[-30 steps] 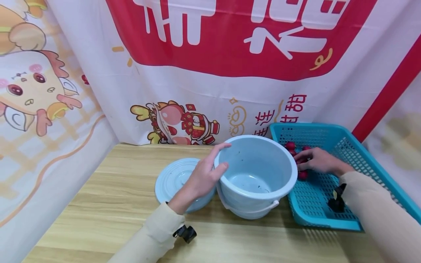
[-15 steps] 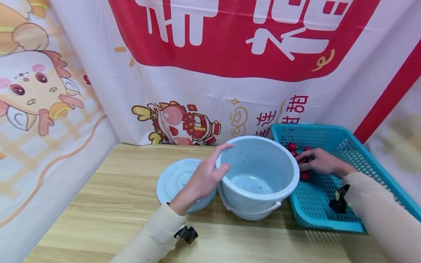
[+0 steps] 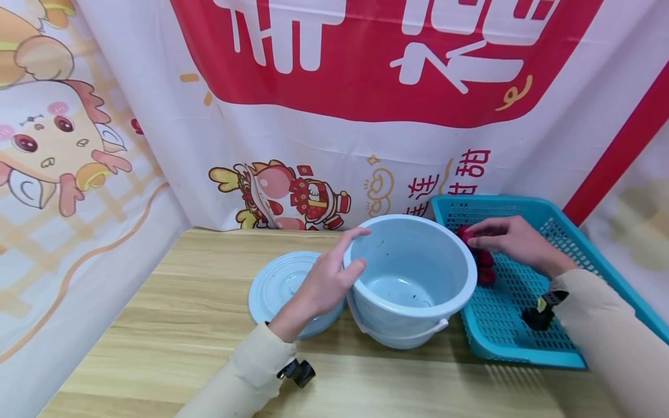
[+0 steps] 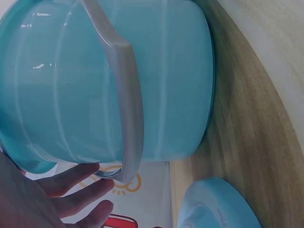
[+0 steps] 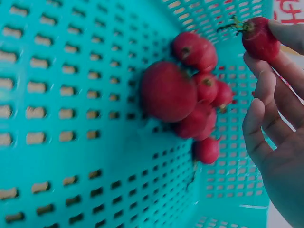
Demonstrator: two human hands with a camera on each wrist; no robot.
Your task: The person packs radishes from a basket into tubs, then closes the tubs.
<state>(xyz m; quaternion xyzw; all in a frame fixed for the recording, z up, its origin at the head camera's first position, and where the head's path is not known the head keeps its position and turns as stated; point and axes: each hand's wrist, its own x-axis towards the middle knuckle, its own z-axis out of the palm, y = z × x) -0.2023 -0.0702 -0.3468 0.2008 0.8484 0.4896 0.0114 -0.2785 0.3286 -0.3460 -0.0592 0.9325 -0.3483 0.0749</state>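
The left forearm (image 3: 245,371) extends forward; the left hand (image 3: 326,277) holds its visible fingers nearly straight and slightly spread, thumb set apart. The right forearm (image 3: 601,325) angles inward, and the right hand (image 3: 517,239) pinches with the thumb opposed, its lower fingers bent.

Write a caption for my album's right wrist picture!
A right hand pinches a radish; more radishes lie in a turquoise basket.
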